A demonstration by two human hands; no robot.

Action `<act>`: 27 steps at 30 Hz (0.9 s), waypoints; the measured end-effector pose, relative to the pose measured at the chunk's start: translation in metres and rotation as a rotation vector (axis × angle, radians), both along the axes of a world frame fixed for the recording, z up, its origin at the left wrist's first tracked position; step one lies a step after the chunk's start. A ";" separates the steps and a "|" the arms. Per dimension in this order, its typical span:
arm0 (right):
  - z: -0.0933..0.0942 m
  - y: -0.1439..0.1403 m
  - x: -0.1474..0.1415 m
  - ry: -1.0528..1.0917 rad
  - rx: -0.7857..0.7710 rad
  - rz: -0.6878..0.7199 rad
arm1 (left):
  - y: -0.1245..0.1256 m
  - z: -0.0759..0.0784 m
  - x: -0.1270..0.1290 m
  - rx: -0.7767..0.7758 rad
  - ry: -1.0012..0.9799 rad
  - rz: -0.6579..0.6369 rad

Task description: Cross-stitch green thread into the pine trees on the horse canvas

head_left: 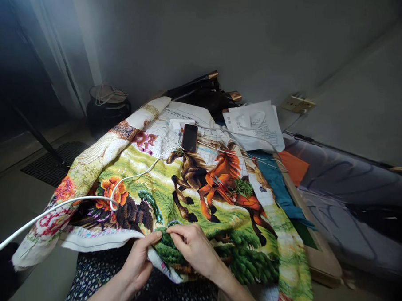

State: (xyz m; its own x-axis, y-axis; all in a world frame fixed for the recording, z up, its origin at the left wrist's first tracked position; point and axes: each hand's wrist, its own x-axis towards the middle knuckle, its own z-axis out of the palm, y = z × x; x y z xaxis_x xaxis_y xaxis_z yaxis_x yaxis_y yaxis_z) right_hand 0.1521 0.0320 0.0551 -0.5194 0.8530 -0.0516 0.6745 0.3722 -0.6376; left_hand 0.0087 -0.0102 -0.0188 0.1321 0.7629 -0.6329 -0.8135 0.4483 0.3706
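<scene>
A large cross-stitch cloth [173,185] with running horses, orange flowers and green grass lies spread over a board in front of me. My left hand [139,261] grips the cloth's near edge from below, thumb on top. My right hand [196,250] rests on the green stitched part beside it, fingertips pinched together at the cloth; whether they hold a needle is too small to tell. A bundle of green thread and small scissors [239,188] lie on the orange horse.
A dark phone [190,137] and a white charger block [178,124] sit on the far end of the cloth. A white cable [52,209] runs off to the left. A white printed bag [255,122], a teal cloth [279,185] and grey bedding [352,188] lie to the right.
</scene>
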 end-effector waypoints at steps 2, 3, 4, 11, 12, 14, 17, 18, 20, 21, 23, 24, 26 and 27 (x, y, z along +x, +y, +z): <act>-0.001 -0.001 -0.001 -0.030 0.026 -0.005 | 0.000 0.000 0.000 -0.005 -0.003 0.001; -0.002 -0.002 -0.001 -0.044 0.039 -0.005 | 0.000 0.001 0.001 -0.009 -0.007 0.005; -0.002 -0.002 -0.002 -0.057 0.049 -0.002 | 0.000 0.002 0.001 -0.016 -0.011 0.010; -0.003 -0.002 -0.004 -0.070 0.080 0.028 | 0.001 0.006 0.002 -0.032 -0.020 0.043; -0.003 -0.001 -0.004 -0.054 0.081 0.026 | 0.001 0.005 0.002 -0.030 -0.018 0.040; -0.004 0.001 -0.002 -0.020 0.084 0.012 | 0.001 0.003 0.002 -0.022 -0.013 0.027; -0.007 0.003 0.000 0.018 0.080 -0.015 | 0.003 0.001 0.002 -0.014 -0.010 0.007; -0.008 0.004 0.001 0.035 0.074 -0.019 | 0.003 0.000 0.002 -0.016 -0.012 0.005; -0.011 0.005 0.001 0.076 0.061 -0.023 | 0.003 0.001 0.002 -0.028 -0.021 0.010; -0.012 0.006 0.000 0.096 0.056 -0.024 | 0.004 0.002 0.003 -0.034 -0.027 0.012; -0.014 0.008 -0.001 0.126 0.053 -0.022 | 0.004 0.003 0.003 -0.041 -0.035 0.021; -0.015 0.008 -0.002 0.133 0.056 -0.022 | 0.004 0.004 0.003 -0.043 -0.039 0.026; -0.015 0.007 -0.005 0.123 0.076 -0.032 | 0.004 0.006 0.003 -0.047 -0.042 0.040; -0.015 0.005 -0.007 0.102 0.096 -0.044 | 0.004 0.007 0.003 -0.047 -0.038 0.046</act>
State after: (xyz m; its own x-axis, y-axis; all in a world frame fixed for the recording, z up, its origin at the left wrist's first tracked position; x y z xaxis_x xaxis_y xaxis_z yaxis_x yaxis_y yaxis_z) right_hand 0.1451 0.0368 0.0402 -0.4800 0.8733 0.0829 0.6248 0.4067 -0.6664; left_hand 0.0119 -0.0061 -0.0118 0.1224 0.7382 -0.6634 -0.8468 0.4263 0.3181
